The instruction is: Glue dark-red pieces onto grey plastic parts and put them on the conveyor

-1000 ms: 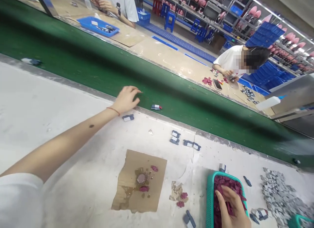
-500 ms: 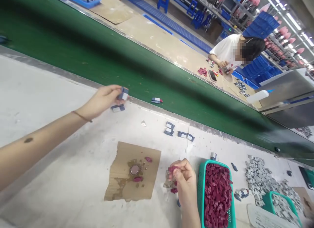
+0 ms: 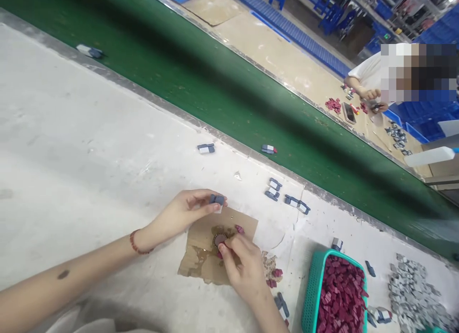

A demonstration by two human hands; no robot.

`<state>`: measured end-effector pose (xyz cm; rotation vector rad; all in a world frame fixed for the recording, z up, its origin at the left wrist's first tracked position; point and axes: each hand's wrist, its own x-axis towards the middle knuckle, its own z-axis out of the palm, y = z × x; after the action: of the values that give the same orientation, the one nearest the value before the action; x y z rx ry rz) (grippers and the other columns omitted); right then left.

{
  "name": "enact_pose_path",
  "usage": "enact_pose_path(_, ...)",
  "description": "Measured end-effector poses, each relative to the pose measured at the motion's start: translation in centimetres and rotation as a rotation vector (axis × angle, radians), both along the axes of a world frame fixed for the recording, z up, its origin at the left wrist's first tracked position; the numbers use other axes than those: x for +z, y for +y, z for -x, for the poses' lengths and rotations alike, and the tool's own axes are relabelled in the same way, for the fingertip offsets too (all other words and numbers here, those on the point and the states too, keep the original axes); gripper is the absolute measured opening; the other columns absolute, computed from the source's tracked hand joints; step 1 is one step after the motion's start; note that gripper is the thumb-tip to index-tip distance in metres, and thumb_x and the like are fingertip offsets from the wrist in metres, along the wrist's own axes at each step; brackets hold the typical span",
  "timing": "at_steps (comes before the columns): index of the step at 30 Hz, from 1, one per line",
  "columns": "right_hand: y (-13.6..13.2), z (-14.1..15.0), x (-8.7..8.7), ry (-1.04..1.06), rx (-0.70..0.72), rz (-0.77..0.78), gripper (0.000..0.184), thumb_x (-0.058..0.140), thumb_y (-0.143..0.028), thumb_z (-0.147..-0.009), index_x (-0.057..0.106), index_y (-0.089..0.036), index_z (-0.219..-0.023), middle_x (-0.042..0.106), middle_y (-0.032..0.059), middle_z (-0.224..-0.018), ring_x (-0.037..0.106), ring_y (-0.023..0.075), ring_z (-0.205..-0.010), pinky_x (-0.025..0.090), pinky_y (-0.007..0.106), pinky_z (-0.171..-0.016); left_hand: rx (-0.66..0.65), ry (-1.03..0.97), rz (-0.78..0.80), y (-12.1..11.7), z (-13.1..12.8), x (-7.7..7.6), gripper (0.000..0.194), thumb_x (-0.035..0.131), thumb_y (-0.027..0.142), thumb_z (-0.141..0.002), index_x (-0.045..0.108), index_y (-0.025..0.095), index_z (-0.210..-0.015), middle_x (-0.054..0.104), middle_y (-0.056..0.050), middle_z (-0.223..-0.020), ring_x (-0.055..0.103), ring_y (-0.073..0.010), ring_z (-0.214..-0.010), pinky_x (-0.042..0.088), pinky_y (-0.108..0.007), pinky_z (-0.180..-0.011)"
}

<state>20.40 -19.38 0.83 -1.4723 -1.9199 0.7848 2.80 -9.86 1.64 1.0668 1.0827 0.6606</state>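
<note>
Okay, left hand (image 3: 201, 208) is closed in a pinch, thumb against fingers, on a blue-grey and white plastic part (image 3: 217, 200). Part is held up just off the upper edge of a torn cardboard piece (image 3: 202, 232), clear of the surface (image 3: 89, 156).

Right hand (image 3: 244, 263) is down over the cardboard, thumb and forefinger nearly together, tips right at the crimped bottle cap (image 3: 219, 239). Can't tell if anything is between the tips; they cover the spot. One maroon piece (image 3: 219, 255) peeks out just below the cap, another maroon piece (image 3: 239, 229) lies up and right of it. Wet brown patches on the cardboard around the cap.

Right of that: torn scrap (image 3: 268, 262) with two maroon bits (image 3: 274, 278) at its edge, then a green mesh basket (image 3: 311, 285) heaped with maroon pieces (image 3: 340, 294). Pile of light grey pieces (image 3: 412, 290) farther right.

Beyond the hands, a single blue-grey part (image 3: 205, 149) sits near the green belt (image 3: 161, 84); two pairs of similar parts lie farther right. Red-tipped part (image 3: 268, 149) on the belt. Across the belt, a co-worker (image 3: 369, 70) has both hands at small parts, phone (image 3: 348, 113) beside them.
</note>
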Motion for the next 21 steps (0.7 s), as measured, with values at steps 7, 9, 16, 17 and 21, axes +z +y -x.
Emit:
enact_pose_path(7, -0.1, 0.6, -1.0, -0.130, 0.042, -0.099, 0.032, 0.039, -0.016, -0.096, 0.049, -0.021, -0.066, 0.051, 0.0000, -0.063, 0.046, 0.0136, -0.055, 0.038, 0.024, -0.052, -0.011, -0.172, 0.138, -0.6, -0.4, -1.1, 0.039, 0.076, 0.043, -0.071, 0.066, 0.020, -0.100, 0.073, -0.005, -0.089, 0.066, -0.0202, -0.078, 0.052, -0.030, -0.070)
enact_pose_path(9, -0.1, 0.1, -0.7, -0.036, -0.014, -0.029, 0.029, 0.043, -0.019, -0.095, 0.051, -0.021, -0.067, 0.053, -0.0011, -0.061, 0.049, 0.0129, -0.054, 0.040, 0.023, -0.052, -0.022, -0.190, 0.171, -0.6, -0.3, -1.2, 0.039, 0.077, 0.042, -0.071, 0.065, 0.020, -0.100, 0.071, -0.003, -0.088, 0.065, -0.0180, -0.074, 0.051, -0.029, -0.069)
enact_pose_path(16, 0.0, -1.6, 0.1, 0.086, -0.288, 0.098, 0.025, 0.053, -0.026, -0.091, 0.059, -0.020, -0.068, 0.059, -0.0026, -0.057, 0.053, 0.0120, -0.050, 0.040, 0.022, -0.047, -0.104, -0.186, 0.138, -0.7, 0.1, -1.8, 0.034, 0.081, 0.034, -0.065, 0.060, 0.019, -0.086, 0.070, -0.004, -0.088, 0.067, -0.0200, -0.083, 0.053, -0.033, -0.080)
enact_pose_path(17, -0.1, -1.7, 0.1, 0.069, -0.285, 0.110, 0.026, 0.052, -0.026, -0.091, 0.058, -0.020, -0.067, 0.057, -0.0029, -0.056, 0.051, 0.0119, -0.049, 0.039, 0.022, -0.047, -0.109, -0.166, 0.097, -0.8, 0.1, -1.9, 0.032, 0.081, 0.033, -0.064, 0.058, 0.019, -0.082, 0.070, -0.004, -0.086, 0.066, -0.0203, -0.082, 0.053, -0.034, -0.079)
enact_pose_path(21, -0.1, -1.6, 0.0, 0.009, -0.263, 0.141, 0.032, 0.049, -0.027, -0.092, 0.054, -0.021, -0.061, 0.048, -0.0034, -0.053, 0.047, 0.0118, -0.049, 0.035, 0.024, -0.047, -0.104, -0.084, -0.014, -1.3, 0.0, -2.1, 0.027, 0.076, 0.032, -0.068, 0.059, 0.020, -0.083, 0.071, -0.005, -0.086, 0.067, -0.0224, -0.085, 0.054, -0.036, -0.080)
